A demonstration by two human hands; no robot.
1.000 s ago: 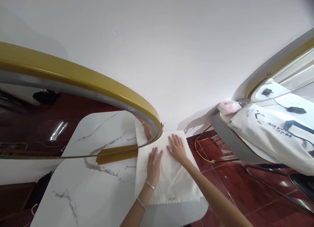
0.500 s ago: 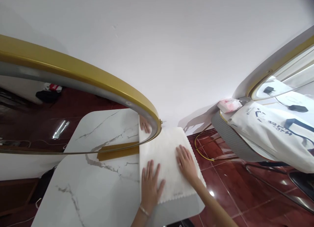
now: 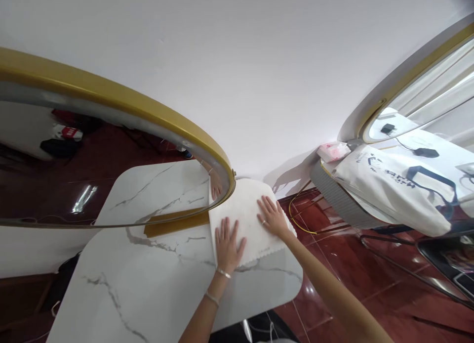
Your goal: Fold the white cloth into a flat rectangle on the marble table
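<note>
A white cloth with a scalloped edge lies flat, apparently folded, on the right end of a marble-patterned table. My left hand rests palm down on its near left part, fingers spread. On the cloth's right side lies my right hand, also flat with the fingers apart. Neither hand grips anything. The cloth's far left corner is partly hidden behind the rim of a gold-framed mirror, which reflects part of a hand.
The wall stands just behind the cloth. To the right, another table bears a tissue pack and a white printed bag. A second gold-framed mirror rises behind them. Red floor tiles show between the tables.
The cloth has slid away from me toward the wall, baring more of the table's near edge. Both hands have moved forward with it, still flat. The view has shifted slightly.
</note>
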